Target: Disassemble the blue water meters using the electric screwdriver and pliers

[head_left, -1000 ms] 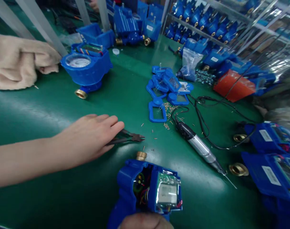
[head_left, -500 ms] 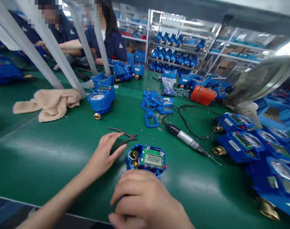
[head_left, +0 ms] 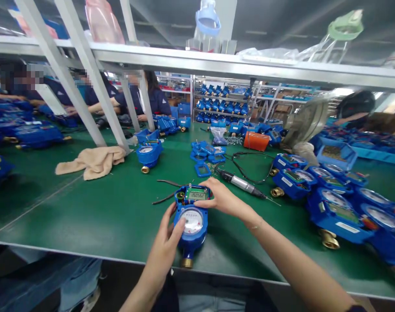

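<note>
A blue water meter (head_left: 191,221) lies near the front edge of the green table, its round dial facing up and its brass fitting pointing towards me. Its display housing is uncovered, showing a green circuit board and a lit LCD (head_left: 197,196). My left hand (head_left: 168,238) wraps the meter's left side, thumb over the dial's rim. With fingers over the far right edge and thumb across the near side, my right hand (head_left: 221,198) grips the display housing. Pliers (head_left: 165,199) lie behind the meter, their jaws hidden by it.
An electric screwdriver (head_left: 241,184) with a black cable lies behind my right hand. Beyond are blue frames (head_left: 205,151), loose screws and an orange box (head_left: 256,141). More meters (head_left: 340,212) crowd the right. A beige cloth (head_left: 92,162) lies left. An overhead shelf (head_left: 171,58) spans the table.
My view has tilted up. My left hand has moved from beside the pliers to the meter's left side. My right hand has gone from the near end to the display housing.
</note>
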A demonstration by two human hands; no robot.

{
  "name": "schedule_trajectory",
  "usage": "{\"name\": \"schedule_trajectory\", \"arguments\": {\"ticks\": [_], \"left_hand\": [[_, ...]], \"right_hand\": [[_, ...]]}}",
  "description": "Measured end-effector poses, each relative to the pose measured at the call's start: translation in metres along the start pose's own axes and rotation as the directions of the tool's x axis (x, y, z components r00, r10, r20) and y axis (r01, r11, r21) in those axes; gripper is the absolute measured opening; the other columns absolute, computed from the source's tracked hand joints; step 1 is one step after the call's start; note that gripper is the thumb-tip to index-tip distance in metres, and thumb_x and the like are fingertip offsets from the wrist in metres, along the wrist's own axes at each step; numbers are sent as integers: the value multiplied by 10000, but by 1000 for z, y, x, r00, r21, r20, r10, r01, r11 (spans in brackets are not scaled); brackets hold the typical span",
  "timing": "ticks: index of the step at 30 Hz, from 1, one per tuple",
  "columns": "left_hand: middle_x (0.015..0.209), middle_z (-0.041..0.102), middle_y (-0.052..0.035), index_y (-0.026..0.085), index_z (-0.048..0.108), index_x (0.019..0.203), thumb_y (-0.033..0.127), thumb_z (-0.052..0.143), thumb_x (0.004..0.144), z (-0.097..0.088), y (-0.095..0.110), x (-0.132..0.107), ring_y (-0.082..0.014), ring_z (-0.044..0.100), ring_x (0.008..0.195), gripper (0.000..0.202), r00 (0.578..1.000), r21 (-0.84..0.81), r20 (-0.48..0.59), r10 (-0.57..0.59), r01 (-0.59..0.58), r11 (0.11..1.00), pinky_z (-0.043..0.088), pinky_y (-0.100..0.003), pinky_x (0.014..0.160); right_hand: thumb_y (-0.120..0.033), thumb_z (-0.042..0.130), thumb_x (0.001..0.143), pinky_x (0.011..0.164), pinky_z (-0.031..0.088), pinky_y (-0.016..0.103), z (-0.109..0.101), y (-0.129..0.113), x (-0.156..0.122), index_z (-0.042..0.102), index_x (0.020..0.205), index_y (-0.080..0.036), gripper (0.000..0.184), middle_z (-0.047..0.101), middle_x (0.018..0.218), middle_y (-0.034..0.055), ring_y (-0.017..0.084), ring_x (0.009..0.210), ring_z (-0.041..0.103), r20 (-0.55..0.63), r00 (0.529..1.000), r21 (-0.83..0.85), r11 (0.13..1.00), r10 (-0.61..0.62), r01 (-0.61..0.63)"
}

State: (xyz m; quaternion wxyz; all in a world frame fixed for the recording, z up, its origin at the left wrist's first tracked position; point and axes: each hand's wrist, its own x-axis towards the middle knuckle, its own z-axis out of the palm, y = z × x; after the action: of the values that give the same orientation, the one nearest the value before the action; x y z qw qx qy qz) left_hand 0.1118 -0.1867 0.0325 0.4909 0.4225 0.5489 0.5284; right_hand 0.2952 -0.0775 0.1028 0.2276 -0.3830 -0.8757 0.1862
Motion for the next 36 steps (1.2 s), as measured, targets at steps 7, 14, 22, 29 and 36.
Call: {"name": "schedule_trajectory", "arguments": {"ticks": [7,14,22,29,36], "left_hand": [[1562,403,-90,267,336,1466,565,452,938,10,-6,-8,-255,423,1432,617,993,58,-78,92,-88,994,450,-362,1130],[1527,427,-118,250,388,1461,568,462,935,9,-10,-4,-275,393,1440,620,983,143,-84,166,-153,978,341,-446,1193],[1475,459,-112,254,428,1434,593,487,909,1,-11,-5,-290,487,1346,628,985,185,-105,138,-117,976,391,-463,1143],[1360,558,-95,277,462,1363,612,552,867,-24,4,6,-286,605,1186,605,999,313,3,51,-50,948,506,-455,998],[1337,601,-67,307,478,1325,580,630,844,-52,30,72,-272,579,1238,573,990,522,67,123,-140,841,472,-486,1074]], "right_hand": [[-352,830,772,827,503,325,1,-8,6,673,1084,-113,423,580,996,70,207,897,594,-58,997,-68,997,-53,49],[-294,865,719,900,509,343,-19,-15,10,659,1141,-167,488,578,1085,68,227,970,607,-138,978,-47,987,-157,152],[-247,816,782,1083,429,438,8,16,34,596,1257,-215,525,529,1221,95,268,1178,557,-248,958,140,973,-142,181],[-467,692,874,934,537,412,28,49,49,639,1215,-169,456,597,1202,117,251,1069,629,-40,999,481,877,32,-9],[-603,621,879,1048,471,454,41,62,32,344,1460,-237,740,489,1420,155,234,1176,613,248,958,791,541,143,-285]]}}
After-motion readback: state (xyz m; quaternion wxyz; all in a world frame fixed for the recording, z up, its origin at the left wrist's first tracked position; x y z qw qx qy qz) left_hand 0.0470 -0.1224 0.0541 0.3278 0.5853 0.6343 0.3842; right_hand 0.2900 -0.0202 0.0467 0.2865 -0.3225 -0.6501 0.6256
